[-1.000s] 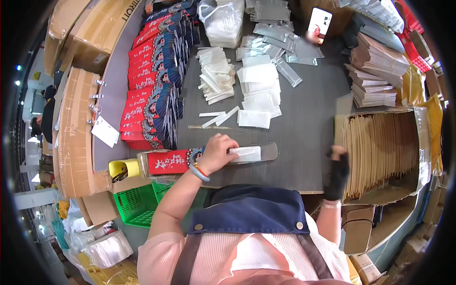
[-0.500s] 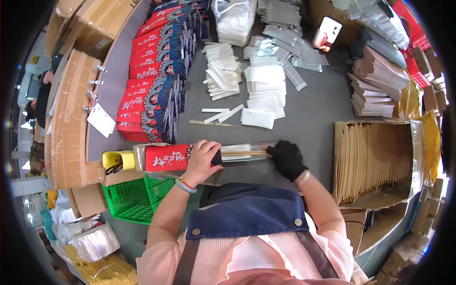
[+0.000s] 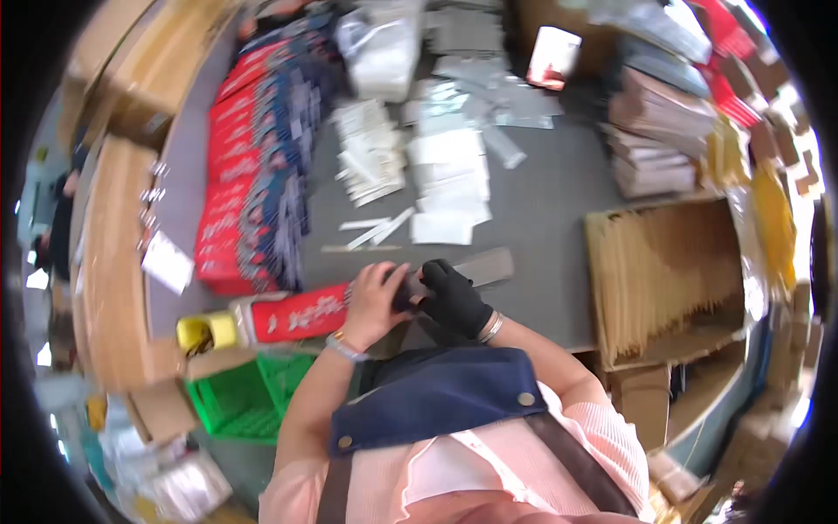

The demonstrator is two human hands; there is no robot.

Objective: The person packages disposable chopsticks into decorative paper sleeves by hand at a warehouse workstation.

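Two hands at work: my bare left hand (image 3: pixel 371 310) and my black-gloved right hand (image 3: pixel 454 299) meet close together at the dark end of one red packet.
Left fingers: bent over that end, with the thumb below, gripping it.
Right fingers: curled in beside the left ones; blur hides whether they pinch anything, so I cannot tell.
Red packet (image 3: pixel 303 314): flat along the near edge of the worktop (image 3: pixel 546 192), its far-left end toward the yellow holder (image 3: pixel 208 333).
Clear sleeve (image 3: pixel 487 266): sticking out past my glove, well outside the red packet, so I judge this piece part-way through.
Done, I judge: perhaps the red packets (image 3: pixel 231 166) piled at left; I cannot tell whether they are filled.
Left to do, I judge: the piece under my hands, and likely more, since white packets (image 3: pixel 449 170), white slips (image 3: pixel 371 148), loose strips (image 3: pixel 380 229) and clear bags (image 3: pixel 504 147) lie apart, and thin brown pieces (image 3: pixel 642 288) line the cardboard box (image 3: pixel 738 253).
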